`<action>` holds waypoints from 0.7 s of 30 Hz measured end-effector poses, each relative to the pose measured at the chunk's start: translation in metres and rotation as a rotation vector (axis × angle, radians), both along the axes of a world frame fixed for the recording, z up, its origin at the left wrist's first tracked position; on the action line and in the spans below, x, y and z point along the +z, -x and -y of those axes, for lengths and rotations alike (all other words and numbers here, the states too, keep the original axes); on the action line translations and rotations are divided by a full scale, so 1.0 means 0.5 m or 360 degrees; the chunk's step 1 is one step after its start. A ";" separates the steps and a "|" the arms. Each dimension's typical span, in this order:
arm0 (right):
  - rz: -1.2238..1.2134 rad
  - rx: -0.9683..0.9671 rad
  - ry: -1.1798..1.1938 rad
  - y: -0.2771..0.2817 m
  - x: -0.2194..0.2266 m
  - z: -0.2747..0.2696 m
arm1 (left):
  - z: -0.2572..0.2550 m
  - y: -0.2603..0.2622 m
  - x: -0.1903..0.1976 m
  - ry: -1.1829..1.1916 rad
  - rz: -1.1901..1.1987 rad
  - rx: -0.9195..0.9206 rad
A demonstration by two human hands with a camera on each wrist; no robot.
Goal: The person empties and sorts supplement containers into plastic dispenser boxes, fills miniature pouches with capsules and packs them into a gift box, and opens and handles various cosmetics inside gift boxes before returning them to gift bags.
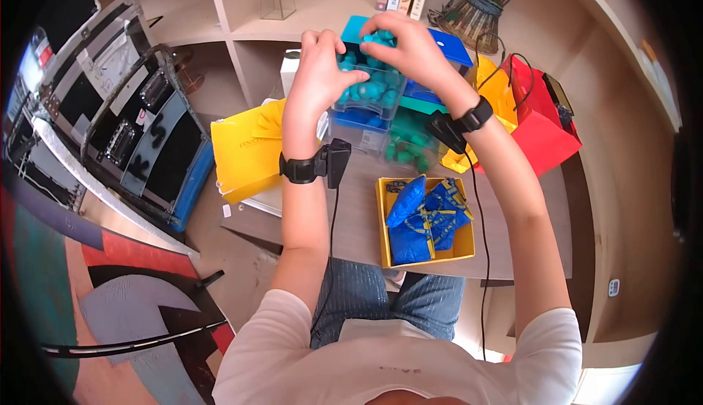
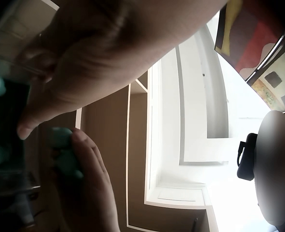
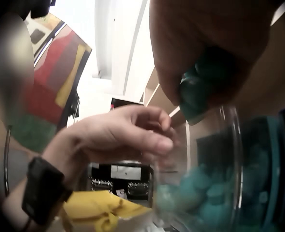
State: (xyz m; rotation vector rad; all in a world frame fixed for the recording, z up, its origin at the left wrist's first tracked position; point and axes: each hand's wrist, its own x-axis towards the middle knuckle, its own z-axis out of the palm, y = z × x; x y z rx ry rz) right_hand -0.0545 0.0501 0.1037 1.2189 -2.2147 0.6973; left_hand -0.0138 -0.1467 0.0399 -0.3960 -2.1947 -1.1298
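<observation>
A clear plastic box (image 1: 400, 88) full of small teal pieces (image 1: 370, 91) stands on a stack of bins, its teal lid (image 1: 354, 28) raised at the back. My left hand (image 1: 316, 68) grips the box's left rim, thumb over the front side. Above the box, my right hand (image 1: 414, 47) holds a few teal pieces between thumb and fingers. Those held pieces (image 2: 66, 154) look rounded and lumpy in the left wrist view. The right wrist view has the held pieces (image 3: 196, 94) over the box's clear wall (image 3: 237, 154).
Beside the stack is a clear bin of green pieces (image 1: 410, 141). A yellow box (image 1: 384, 251) with folded blue bags sits near the table's front edge. Yellow bag (image 1: 245, 149) at left; red bag (image 1: 542, 112) at right. Black cables (image 1: 480, 258) run from both wrists.
</observation>
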 end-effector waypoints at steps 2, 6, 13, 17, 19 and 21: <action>-0.0063 0.0045 -0.0079 0.017 -0.022 0.020 | 0.005 0.013 -0.009 -0.0023 -0.0026 -0.0011; 0.0114 -0.0027 -0.0109 -0.003 -0.022 0.032 | 0.007 0.018 -0.006 -0.0060 0.0002 -0.0038; -0.0096 0.0047 -0.0062 -0.003 -0.033 -0.003 | 0.004 0.011 0.002 -0.0053 0.0054 -0.0107; -0.0190 0.0042 -0.0135 -0.024 -0.031 -0.046 | 0.003 0.011 0.000 -0.0055 0.0071 -0.0103; -0.0138 0.0036 -0.0109 -0.071 -0.027 -0.076 | -0.004 0.014 -0.001 -0.0004 -0.0057 -0.0054; -0.0082 0.0115 -0.0272 -0.135 -0.032 -0.115 | -0.009 0.026 -0.007 0.0046 -0.0145 0.0013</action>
